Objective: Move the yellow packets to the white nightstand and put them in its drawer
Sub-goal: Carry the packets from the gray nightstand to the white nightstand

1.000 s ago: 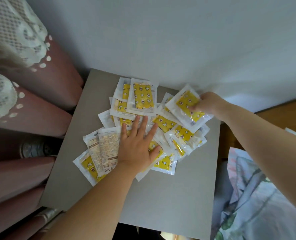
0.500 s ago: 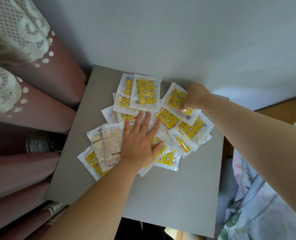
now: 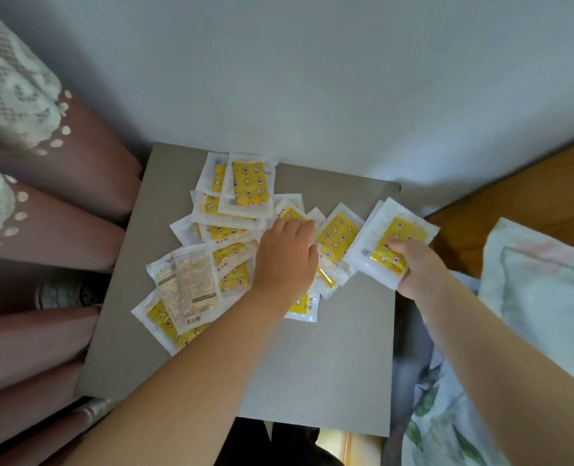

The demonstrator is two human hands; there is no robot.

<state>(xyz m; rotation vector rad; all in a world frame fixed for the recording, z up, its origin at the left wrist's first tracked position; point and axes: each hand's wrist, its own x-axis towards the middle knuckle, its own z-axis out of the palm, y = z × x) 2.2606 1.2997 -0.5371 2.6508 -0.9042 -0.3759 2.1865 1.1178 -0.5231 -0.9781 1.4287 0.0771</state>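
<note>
The yellow packets lie in a loose, overlapping heap across the middle and upper part of the grey tabletop, reaching almost to the pale wall behind it. One turned-over packet at the heap's lower left shows its printed back instead of the yellow side.

The left hand lies palm down on the centre of the heap, its fingers bent down onto a packet at the far edge of the hand. Whether they pinch it or only press on it cannot be told.

The right hand, at centre right of the frame, grips a small stack of packets with the thumb on top and the other fingers underneath. The stack sits over the tabletop's right edge, just beside the heap.

A pink curtain with lace trim fills the left side; floral bedding fills the lower right.
</note>
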